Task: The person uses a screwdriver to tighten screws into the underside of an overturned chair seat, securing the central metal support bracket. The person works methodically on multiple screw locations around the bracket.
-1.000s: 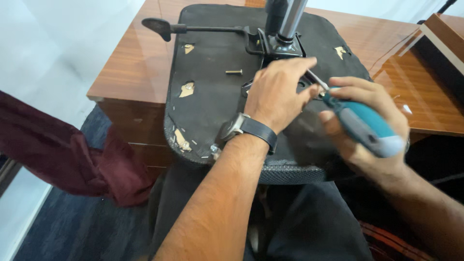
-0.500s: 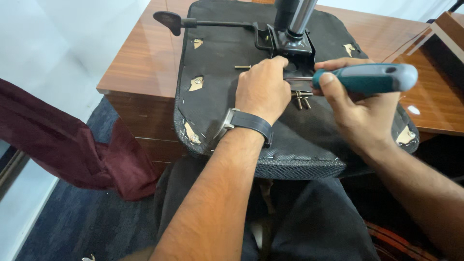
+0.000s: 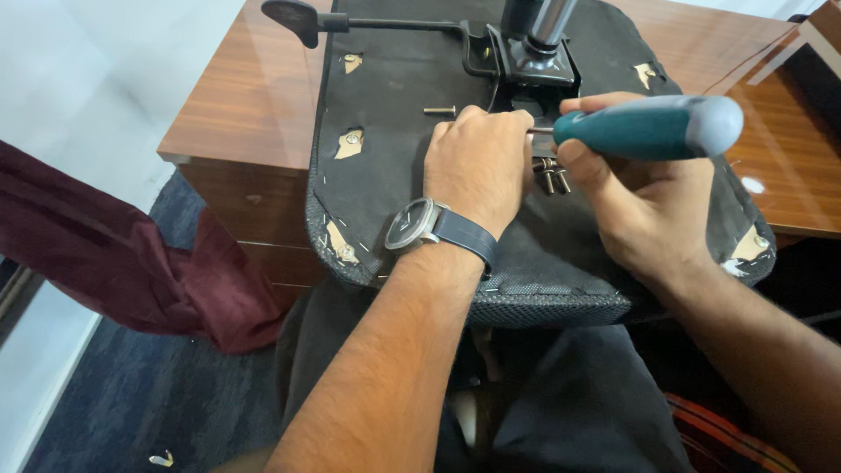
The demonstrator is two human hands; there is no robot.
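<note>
An upturned black chair seat (image 3: pixel 394 175) lies across my lap and the desk edge, underside up. Its metal mechanism plate (image 3: pixel 530 61) and gas cylinder (image 3: pixel 543 22) stand at the top. My left hand (image 3: pixel 477 162), with a dark wristwatch (image 3: pixel 416 226) on the wrist, is closed around the screwdriver's metal shaft next to the plate. My right hand (image 3: pixel 639 188) grips the teal-handled screwdriver (image 3: pixel 648 127), held almost level and pointing left. Loose bolts (image 3: pixel 552 175) lie between my hands. Another bolt (image 3: pixel 440 110) rests on the seat fabric. The screwdriver tip is hidden by my left fingers.
A polished wooden desk (image 3: pixel 245 96) carries the far part of the seat. The black adjustment lever (image 3: pixel 293 17) sticks out to the upper left. A maroon cloth (image 3: pixel 114 245) hangs at the left over blue carpet (image 3: pixel 131 403). Torn fabric patches (image 3: pixel 350 144) show staples.
The screwdriver has swung from a steep downward angle to nearly level. My left hand has slid up toward the mechanism plate and closed on the shaft.
</note>
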